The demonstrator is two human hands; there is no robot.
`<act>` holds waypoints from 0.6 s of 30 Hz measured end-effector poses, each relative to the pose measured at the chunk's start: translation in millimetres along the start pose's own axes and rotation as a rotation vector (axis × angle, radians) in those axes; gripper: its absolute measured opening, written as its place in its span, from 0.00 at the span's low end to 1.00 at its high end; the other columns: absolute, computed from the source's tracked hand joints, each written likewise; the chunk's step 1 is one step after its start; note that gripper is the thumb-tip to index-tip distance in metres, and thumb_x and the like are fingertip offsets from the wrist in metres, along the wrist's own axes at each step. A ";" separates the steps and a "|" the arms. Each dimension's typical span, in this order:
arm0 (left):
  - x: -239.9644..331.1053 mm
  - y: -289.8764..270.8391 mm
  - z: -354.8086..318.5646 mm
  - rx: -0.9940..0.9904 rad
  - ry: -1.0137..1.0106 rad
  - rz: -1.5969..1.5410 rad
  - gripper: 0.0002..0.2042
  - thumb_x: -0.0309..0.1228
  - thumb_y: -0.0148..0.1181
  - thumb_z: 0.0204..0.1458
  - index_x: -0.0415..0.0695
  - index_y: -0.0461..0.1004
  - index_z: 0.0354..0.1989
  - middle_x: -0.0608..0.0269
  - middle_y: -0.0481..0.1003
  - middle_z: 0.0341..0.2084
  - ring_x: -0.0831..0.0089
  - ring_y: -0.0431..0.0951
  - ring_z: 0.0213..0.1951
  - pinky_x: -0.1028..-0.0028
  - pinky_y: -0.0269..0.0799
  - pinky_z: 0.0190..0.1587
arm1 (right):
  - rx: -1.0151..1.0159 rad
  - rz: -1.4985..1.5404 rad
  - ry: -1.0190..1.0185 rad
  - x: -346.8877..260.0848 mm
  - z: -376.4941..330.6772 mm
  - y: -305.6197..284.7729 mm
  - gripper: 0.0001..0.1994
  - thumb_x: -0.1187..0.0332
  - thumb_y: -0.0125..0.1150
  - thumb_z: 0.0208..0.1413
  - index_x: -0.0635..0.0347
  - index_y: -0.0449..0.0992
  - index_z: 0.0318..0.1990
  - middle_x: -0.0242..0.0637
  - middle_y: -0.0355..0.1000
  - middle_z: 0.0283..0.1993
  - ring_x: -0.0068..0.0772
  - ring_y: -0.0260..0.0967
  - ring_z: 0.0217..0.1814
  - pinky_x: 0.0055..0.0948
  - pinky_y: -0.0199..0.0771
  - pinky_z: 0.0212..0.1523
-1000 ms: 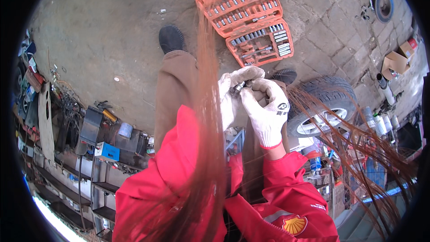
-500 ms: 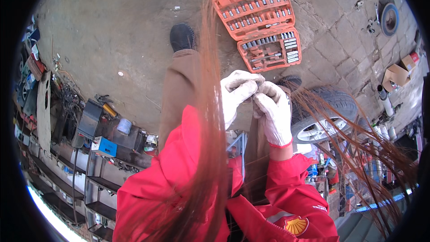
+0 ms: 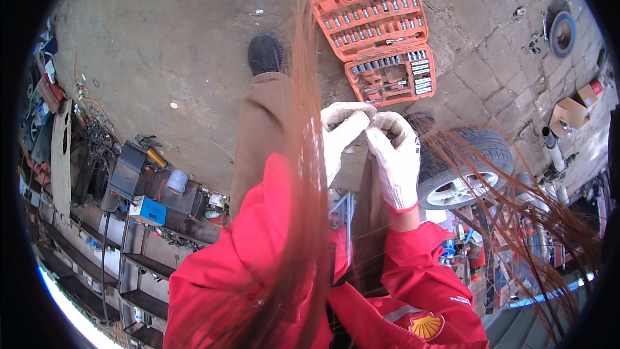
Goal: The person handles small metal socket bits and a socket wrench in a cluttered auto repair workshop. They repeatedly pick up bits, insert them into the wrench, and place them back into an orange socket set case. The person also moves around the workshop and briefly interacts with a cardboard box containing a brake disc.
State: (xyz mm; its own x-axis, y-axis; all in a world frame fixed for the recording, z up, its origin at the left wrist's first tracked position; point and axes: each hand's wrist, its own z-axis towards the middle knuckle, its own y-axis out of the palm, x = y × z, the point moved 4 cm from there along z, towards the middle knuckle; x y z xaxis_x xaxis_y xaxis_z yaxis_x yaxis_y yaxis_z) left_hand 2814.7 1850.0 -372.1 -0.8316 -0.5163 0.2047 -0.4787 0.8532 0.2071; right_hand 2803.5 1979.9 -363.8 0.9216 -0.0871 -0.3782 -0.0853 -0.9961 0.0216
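White work gloves on, left hand [image 3: 342, 130] and right hand [image 3: 395, 155] pinched together at the fingertips, both closed on some small part I can't make out. Looks like fiddly fitting; next I'd probably reach for the orange socket set [image 3: 378, 35] open on the floor ahead.

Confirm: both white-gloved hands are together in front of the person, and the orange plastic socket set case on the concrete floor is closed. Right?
Not quite. The head view shows the orange plastic socket set case lying open on the concrete floor, both halves showing rows of sockets. The rest holds: the white-gloved left hand and right hand are together in front of the person.
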 end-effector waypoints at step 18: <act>9.1 -14.4 9.3 0.226 -0.068 0.027 0.11 0.30 0.56 0.58 0.37 0.75 0.45 0.67 0.72 0.27 0.87 0.62 0.22 0.86 0.53 0.20 | -0.034 -0.208 -0.170 -1.1 48.7 -21.1 0.09 0.73 0.60 0.55 0.64 0.76 0.43 0.31 0.75 0.41 0.20 0.70 0.42 0.21 0.69 0.46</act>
State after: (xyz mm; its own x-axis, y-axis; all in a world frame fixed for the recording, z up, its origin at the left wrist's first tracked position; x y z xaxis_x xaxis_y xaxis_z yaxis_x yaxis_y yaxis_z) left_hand 2811.4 1833.8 -382.1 -0.8582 -0.4936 0.1411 -0.5009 0.8653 -0.0189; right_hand 2785.8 2001.6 -408.9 0.8408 0.1201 -0.5279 0.1147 -0.9925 -0.0432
